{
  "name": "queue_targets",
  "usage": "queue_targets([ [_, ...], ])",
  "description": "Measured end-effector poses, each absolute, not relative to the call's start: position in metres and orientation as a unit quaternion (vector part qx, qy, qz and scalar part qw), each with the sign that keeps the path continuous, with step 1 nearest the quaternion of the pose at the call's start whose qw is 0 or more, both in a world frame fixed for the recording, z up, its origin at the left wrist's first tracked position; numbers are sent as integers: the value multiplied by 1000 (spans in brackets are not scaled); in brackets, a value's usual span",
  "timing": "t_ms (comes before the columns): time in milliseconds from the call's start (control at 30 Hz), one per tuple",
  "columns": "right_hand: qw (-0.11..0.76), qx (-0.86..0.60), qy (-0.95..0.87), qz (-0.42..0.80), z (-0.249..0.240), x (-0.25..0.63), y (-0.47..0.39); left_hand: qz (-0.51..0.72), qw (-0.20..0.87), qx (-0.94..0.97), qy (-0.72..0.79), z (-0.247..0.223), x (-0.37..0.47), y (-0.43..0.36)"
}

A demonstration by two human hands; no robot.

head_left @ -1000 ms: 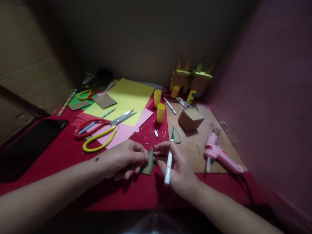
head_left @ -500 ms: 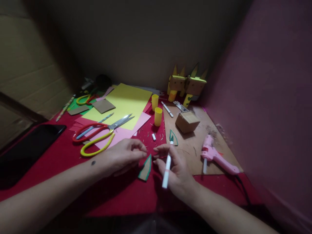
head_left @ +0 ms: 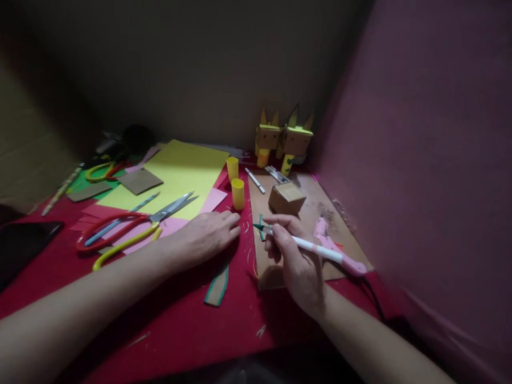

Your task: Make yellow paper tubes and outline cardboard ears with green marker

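Note:
My right hand (head_left: 298, 261) grips a green marker (head_left: 316, 248) with a white barrel, its uncapped tip pointing left. Behind that hand a green-edged cardboard piece (head_left: 262, 228) lies on the brown board, partly covered. My left hand (head_left: 208, 237) is closed low over the red cloth, palm down with its fingers together. Whatever lies under those fingers is hidden, and the small white cap is out of sight. Below the left hand rests another green-edged cardboard piece (head_left: 217, 287), its pointed end in shadow.
Large scissors (head_left: 152, 218) lie on coloured paper (head_left: 188, 176) at the left. Two yellow paper tubes (head_left: 238, 193) stand in the middle. A cardboard box (head_left: 287, 198) and a pink glue gun (head_left: 336, 248) rest on the board (head_left: 260, 189). Cardboard figures (head_left: 296, 140) stand behind.
My right hand has turned the marker from steep to nearly level, tip leftward. My left hand has moved forward, its fingers now over where the white cap lay. The view has shifted right.

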State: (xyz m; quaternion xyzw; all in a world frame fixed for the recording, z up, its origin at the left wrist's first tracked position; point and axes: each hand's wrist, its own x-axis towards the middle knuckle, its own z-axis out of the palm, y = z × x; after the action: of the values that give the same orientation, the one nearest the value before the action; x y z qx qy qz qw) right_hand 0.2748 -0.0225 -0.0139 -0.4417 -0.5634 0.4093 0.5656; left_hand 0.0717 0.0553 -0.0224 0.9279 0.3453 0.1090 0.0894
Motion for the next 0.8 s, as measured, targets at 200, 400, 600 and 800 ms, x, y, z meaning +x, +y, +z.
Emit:
queue_targets([
  [200, 589, -398, -532, 460, -2, 279, -5, 139, 83, 925, 344, -22, 62, 55],
  [400, 575, -404, -495, 512, -11, 284, -1, 212, 164, 878, 395, -11, 56, 44],
  [600, 562, -399, -469, 552, -19, 281, -6, 237, 322, 818, 414, 7, 60, 34],
  [800, 544, -394, -452, 587, -22, 276, -12, 250, 380, 786, 418, 5, 60, 30],
])
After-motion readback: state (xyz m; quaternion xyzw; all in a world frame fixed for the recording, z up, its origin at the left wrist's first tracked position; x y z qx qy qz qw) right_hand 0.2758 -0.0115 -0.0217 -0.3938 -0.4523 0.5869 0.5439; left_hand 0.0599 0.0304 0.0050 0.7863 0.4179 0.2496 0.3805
